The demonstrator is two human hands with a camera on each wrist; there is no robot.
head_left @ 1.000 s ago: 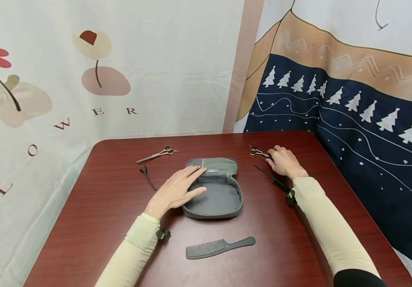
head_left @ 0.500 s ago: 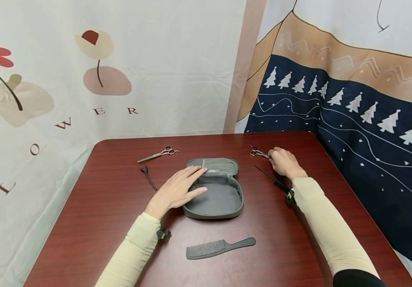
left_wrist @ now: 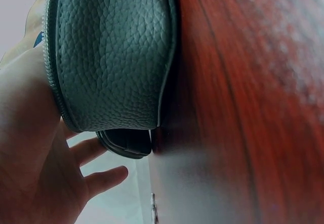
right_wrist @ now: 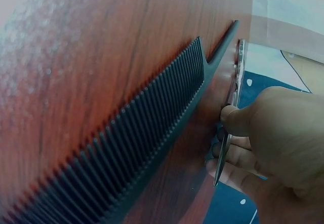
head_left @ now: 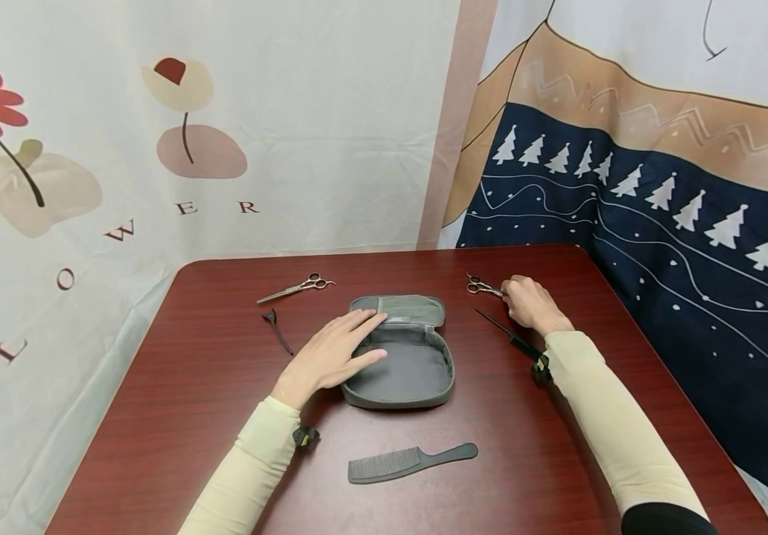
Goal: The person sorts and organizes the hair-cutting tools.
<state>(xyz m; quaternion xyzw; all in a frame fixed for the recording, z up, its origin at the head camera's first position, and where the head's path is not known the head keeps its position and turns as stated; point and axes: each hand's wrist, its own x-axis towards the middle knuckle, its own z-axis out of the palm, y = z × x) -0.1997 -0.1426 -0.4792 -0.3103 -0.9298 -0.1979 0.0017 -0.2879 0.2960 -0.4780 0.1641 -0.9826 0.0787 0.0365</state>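
My left hand (head_left: 330, 351) lies across the left side of an unzipped grey case (head_left: 399, 402), fingers and thumb extended. In the left wrist view the palm meets the zipped edge of the pebbled case wall (left_wrist: 111, 57). At the table's far right, my right hand (head_left: 535, 306) pinches a pair of silver scissors (head_left: 481, 285) by the blades, handles pointing left. The right wrist view shows thumb and fingers on either side of the scissors' blades (right_wrist: 221, 165). Beside that hand lies a black tail comb (head_left: 521, 342), partly hidden by the wrist in the head view.
Other scissors (head_left: 295, 288) lie at the back left of the reddish-brown table (head_left: 157, 416). Near them is a small dark tool (head_left: 278, 331) with a wider head. A grey handled comb (head_left: 411, 464) lies in front of the case. Printed curtains (head_left: 330, 134) hang behind.
My right fingers have curled in and now pinch the scissors' blades; a second ago they were spread over them. The left hand and the case have stayed put.
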